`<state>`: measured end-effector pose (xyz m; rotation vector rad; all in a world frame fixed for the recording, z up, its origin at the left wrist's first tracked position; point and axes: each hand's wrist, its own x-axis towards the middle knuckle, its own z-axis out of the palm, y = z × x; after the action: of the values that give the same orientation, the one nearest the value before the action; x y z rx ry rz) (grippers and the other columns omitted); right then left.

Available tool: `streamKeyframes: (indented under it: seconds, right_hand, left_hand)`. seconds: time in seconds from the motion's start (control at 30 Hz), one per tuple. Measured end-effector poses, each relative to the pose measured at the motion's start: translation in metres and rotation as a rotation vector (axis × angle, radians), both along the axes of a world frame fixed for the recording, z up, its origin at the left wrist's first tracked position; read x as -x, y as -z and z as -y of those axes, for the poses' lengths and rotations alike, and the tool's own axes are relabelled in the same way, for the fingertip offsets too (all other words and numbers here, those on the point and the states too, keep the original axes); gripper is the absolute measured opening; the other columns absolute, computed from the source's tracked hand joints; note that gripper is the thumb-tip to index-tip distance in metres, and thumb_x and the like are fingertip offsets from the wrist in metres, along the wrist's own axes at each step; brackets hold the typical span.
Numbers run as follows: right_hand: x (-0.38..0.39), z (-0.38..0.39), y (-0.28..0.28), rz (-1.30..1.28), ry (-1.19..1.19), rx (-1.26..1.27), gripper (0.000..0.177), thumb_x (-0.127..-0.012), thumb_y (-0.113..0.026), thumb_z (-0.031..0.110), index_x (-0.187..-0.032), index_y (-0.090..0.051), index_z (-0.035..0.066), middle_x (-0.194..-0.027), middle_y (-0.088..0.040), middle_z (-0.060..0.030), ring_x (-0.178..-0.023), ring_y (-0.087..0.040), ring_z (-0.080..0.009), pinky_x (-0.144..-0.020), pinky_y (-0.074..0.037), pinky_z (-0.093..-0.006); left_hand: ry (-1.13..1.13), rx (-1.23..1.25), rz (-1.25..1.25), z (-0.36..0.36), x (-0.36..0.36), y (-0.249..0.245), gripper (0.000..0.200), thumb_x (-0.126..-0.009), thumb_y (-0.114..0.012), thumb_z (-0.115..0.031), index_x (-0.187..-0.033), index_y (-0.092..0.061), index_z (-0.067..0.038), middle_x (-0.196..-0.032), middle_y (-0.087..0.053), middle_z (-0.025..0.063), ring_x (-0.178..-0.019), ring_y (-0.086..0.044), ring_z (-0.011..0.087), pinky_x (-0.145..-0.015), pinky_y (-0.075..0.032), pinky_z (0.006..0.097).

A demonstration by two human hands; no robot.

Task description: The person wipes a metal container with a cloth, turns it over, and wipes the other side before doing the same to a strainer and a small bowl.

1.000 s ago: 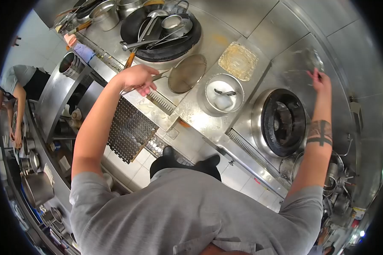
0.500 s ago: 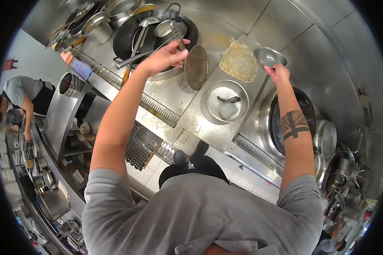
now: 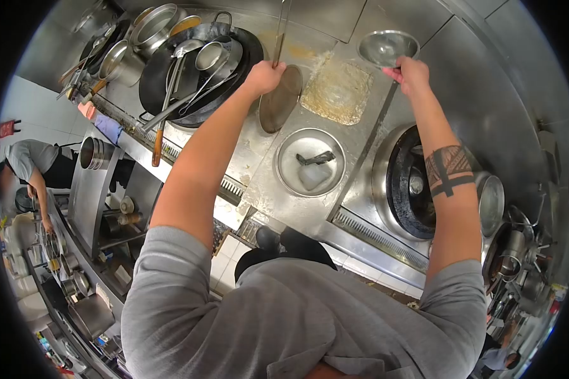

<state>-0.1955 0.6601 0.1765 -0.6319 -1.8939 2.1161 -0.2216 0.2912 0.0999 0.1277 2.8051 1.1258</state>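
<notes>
My left hand (image 3: pixel 263 79) is closed around a long, narrow metal tool that looks like tongs (image 3: pixel 282 30), pointing away from me toward the back wall. Just beside that hand, a round dark lid (image 3: pixel 281 100) stands tilted on the counter. My right hand (image 3: pixel 414 77) grips the near rim of a shallow metal bowl (image 3: pixel 389 47), held over the back of the counter. Between my arms sits a round metal basin (image 3: pixel 280 165) with a dark strip and a whitish lump inside. A flat, oily, yellowish square sheet (image 3: pixel 340 91) lies behind it.
A large black wok (image 3: pixel 155 79) at left holds ladles and a strainer, with metal pots (image 3: pixel 121 65) behind. Another black wok (image 3: pixel 403 199) stands at right under my forearm. A slotted drain (image 3: pixel 385 237) runs along the counter front. Another person (image 3: pixel 28 167) bends at far left.
The fingers of my left hand have closed, and the tool has swung up from the wok toward the back wall. My right hand has raised the bowl slightly. The whole view has shifted.
</notes>
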Motion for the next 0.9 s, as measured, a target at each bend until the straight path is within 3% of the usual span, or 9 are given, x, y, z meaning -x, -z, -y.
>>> streamKeyframes:
  seconds: [0.33, 0.37, 0.4, 0.53, 0.6, 0.63, 0.7, 0.83, 0.9]
  right_hand:
    - [0.022, 0.050, -0.052, -0.003, -0.281, -0.112, 0.017, -0.090, -0.057, -0.006, -0.104, -0.051, -0.014, -0.097, -0.063, -0.0211, -0.076, -0.069, -0.0302, -0.072, -0.068, -0.0387]
    - [0.029, 0.053, -0.048, 0.024, -0.279, -0.118, 0.015, -0.088, -0.058, -0.004, -0.099, -0.056, -0.016, -0.089, -0.063, -0.0233, -0.068, -0.069, -0.0320, -0.059, -0.064, -0.0413]
    - [0.033, 0.058, -0.044, 0.051, -0.279, -0.125, 0.016, -0.087, -0.059, -0.003, -0.093, -0.061, -0.017, -0.082, -0.063, -0.0255, -0.061, -0.069, -0.0338, -0.046, -0.060, -0.0439]
    - [0.034, 0.091, -0.053, -0.003, -0.333, -0.108, 0.012, -0.085, -0.059, -0.006, -0.090, -0.062, -0.017, -0.077, -0.062, -0.0244, -0.059, -0.068, -0.0338, -0.047, -0.060, -0.0440]
    - [0.034, 0.104, -0.059, -0.035, -0.343, -0.089, 0.010, -0.085, -0.059, -0.007, -0.088, -0.061, -0.016, -0.079, -0.064, -0.0243, -0.057, -0.067, -0.0337, -0.046, -0.059, -0.0451]
    - [0.032, 0.111, -0.060, -0.030, -0.338, -0.086, 0.010, -0.085, -0.059, -0.007, -0.088, -0.061, -0.016, -0.079, -0.064, -0.0243, -0.057, -0.067, -0.0337, -0.046, -0.059, -0.0451]
    - [0.029, 0.124, -0.066, -0.054, -0.308, -0.068, 0.014, -0.085, -0.062, -0.002, -0.089, -0.062, -0.015, -0.086, -0.068, -0.0272, -0.057, -0.070, -0.0341, -0.050, -0.060, -0.0444]
    - [0.026, 0.156, -0.057, -0.002, -0.333, -0.587, 0.020, -0.085, -0.064, 0.005, -0.094, -0.065, -0.013, -0.094, -0.071, -0.0316, -0.073, -0.074, -0.0410, -0.066, -0.061, -0.0470]
    - [0.017, 0.177, -0.045, -0.239, -0.141, -0.922, 0.026, -0.083, -0.065, 0.011, -0.099, -0.067, -0.011, -0.098, -0.070, -0.0339, -0.091, -0.072, -0.0468, -0.083, -0.057, -0.0482]
  left_hand:
    - [-0.010, 0.057, 0.303, -0.039, 0.070, -0.005, 0.039, -0.092, -0.063, -0.034, -0.106, -0.076, 0.000, -0.100, -0.076, 0.0199, -0.089, -0.076, 0.0326, -0.069, -0.059, 0.0440]
    - [-0.076, 0.156, 0.376, -0.043, 0.076, -0.004, 0.037, -0.091, -0.062, -0.033, -0.106, -0.076, -0.001, -0.100, -0.076, 0.0189, -0.088, -0.076, 0.0321, -0.065, -0.059, 0.0441]
    - [-0.043, 0.142, 0.290, -0.044, 0.079, 0.001, 0.040, -0.091, -0.058, -0.033, -0.109, -0.076, -0.002, -0.101, -0.076, 0.0197, -0.088, -0.076, 0.0344, -0.071, -0.060, 0.0439]
    - [0.084, -0.047, -0.055, -0.045, 0.096, 0.026, 0.046, -0.092, -0.061, -0.040, -0.111, -0.075, 0.000, -0.105, -0.075, 0.0212, -0.097, -0.074, 0.0357, -0.082, -0.060, 0.0440]
    - [0.395, 0.698, -0.237, -0.039, 0.121, 0.044, 0.051, -0.091, -0.065, -0.045, -0.113, -0.074, -0.001, -0.109, -0.074, 0.0215, -0.105, -0.072, 0.0364, -0.091, -0.056, 0.0419]
    - [0.180, 0.300, 0.128, -0.035, 0.109, 0.021, 0.049, -0.089, -0.071, -0.044, -0.113, -0.075, -0.002, -0.113, -0.074, 0.0191, -0.109, -0.070, 0.0335, -0.093, -0.053, 0.0408]
    - [-0.104, -0.455, 0.195, -0.034, 0.098, 0.029, 0.034, -0.093, -0.066, -0.026, -0.113, -0.072, 0.000, -0.098, -0.073, 0.0083, -0.085, -0.065, 0.0221, -0.073, -0.052, 0.0407]
    - [-0.305, -0.311, 0.092, -0.019, 0.113, 0.042, 0.033, -0.092, -0.067, -0.026, -0.110, -0.071, 0.002, -0.100, -0.071, 0.0083, -0.083, -0.063, 0.0213, -0.074, -0.051, 0.0385]
    - [-0.293, -0.694, 0.193, -0.011, 0.108, 0.034, 0.036, -0.083, -0.070, -0.016, -0.112, -0.070, 0.005, -0.104, -0.073, 0.0133, -0.099, -0.067, 0.0234, -0.078, -0.051, 0.0388]
